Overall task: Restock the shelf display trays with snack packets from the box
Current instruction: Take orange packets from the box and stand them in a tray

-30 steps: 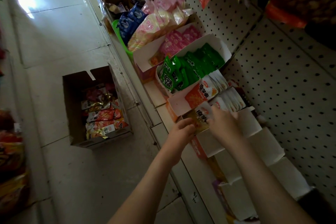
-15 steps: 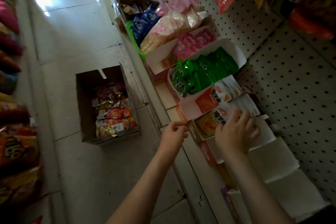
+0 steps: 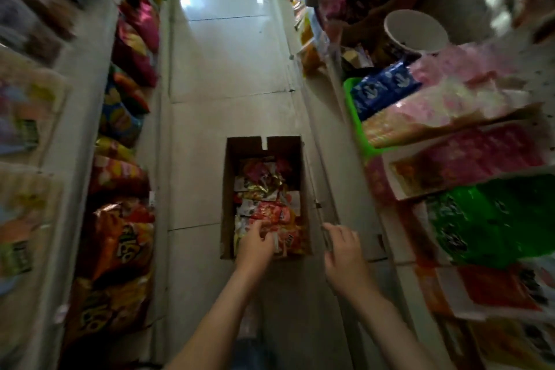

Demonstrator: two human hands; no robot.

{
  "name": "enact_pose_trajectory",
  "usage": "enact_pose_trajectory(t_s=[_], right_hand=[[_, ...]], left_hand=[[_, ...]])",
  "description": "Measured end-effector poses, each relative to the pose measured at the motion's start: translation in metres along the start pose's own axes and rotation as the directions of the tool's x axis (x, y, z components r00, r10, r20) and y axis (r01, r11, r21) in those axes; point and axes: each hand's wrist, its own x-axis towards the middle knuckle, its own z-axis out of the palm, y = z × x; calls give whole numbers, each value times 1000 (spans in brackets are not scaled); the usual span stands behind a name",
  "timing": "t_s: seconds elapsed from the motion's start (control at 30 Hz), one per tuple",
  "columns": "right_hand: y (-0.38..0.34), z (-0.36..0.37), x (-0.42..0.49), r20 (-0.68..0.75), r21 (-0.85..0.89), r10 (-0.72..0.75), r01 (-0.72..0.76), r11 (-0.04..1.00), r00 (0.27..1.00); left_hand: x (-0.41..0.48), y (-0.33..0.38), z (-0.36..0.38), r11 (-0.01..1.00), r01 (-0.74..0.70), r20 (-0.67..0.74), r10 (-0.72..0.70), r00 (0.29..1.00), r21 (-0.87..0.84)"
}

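Observation:
An open cardboard box point(image 3: 230, 177) stands on the floor in the middle of the aisle, holding several red, orange and gold snack packets point(image 3: 264, 189). My left hand point(image 3: 255, 246) reaches into the box's near end, its fingers curled on an orange-red packet point(image 3: 285, 237). Just right of the box, my right hand point(image 3: 342, 252) hovers by the shelf's base edge with loosely spread fingers that hold nothing. On the right shelf, white display trays hold green packets point(image 3: 495, 219), pink packets point(image 3: 480, 153) and orange packets point(image 3: 495, 288).
Large chip bags point(image 3: 120, 243) fill the left shelf along the narrow tiled aisle point(image 3: 228, 69). On the right shelf farther back are a green basket point(image 3: 353, 111) with blue packets point(image 3: 381, 90) and a white bowl point(image 3: 414, 28).
My view has swung from the right shelf trays to the aisle and box. My left hand has gone down into the box. My right hand has left the tray of orange packets.

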Motion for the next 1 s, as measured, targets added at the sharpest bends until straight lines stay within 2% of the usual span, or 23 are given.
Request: enact_pose_trajectory(t_s=[0.1, 0.2, 0.3, 0.43, 0.5, 0.63, 0.7, 0.77, 0.83, 0.9, 0.93, 1.0], right_hand=[[-11, 49, 65, 194, 107, 110, -132, 985, 975], [-8, 100, 115, 358, 117, 220, -277, 954, 907], [0, 138, 149, 475, 107, 224, -309, 945, 851], [17, 192, 187, 571, 128, 172, -294, 947, 803], [34, 234, 213, 616, 41, 155, -228, 973, 772], [52, 299, 242, 676, -232, 148, 18, 973, 721], [59, 323, 244, 672, -342, 127, 154, 927, 729], [64, 335, 246, 659, -358, 111, 180, 916, 744], [68, 338, 254, 645, -265, 81, 123, 956, 760], [69, 332, 271, 552, -85, 25, 27, 996, 834], [69, 329, 281, 487, 31, 13, -32, 999, 873], [64, 321, 301, 345, 293, 32, -140, 946, 938]], left_hand=[[64, -22, -35, 999, 28, -19, -27, 999, 44], [114, -42, -55, 993, 11, -9, -10, 1000, 120], [153, -62, -53, 985, 15, 6, -16, 1000, 174], [202, -89, -19, 980, 37, 106, -59, 993, 194], [234, -108, 7, 964, 50, 173, -98, 980, 262], [279, -148, 50, 876, 61, 272, -214, 938, 478], [293, -164, 65, 824, 19, 318, -239, 917, 566], [299, -172, 74, 783, -17, 375, -278, 884, 621], [306, -174, 78, 736, -44, 411, -327, 851, 676], [320, -172, 75, 686, -91, 425, -335, 841, 722], [325, -169, 72, 688, -104, 425, -316, 849, 718], [340, -164, 63, 782, -48, 373, -241, 896, 621]])
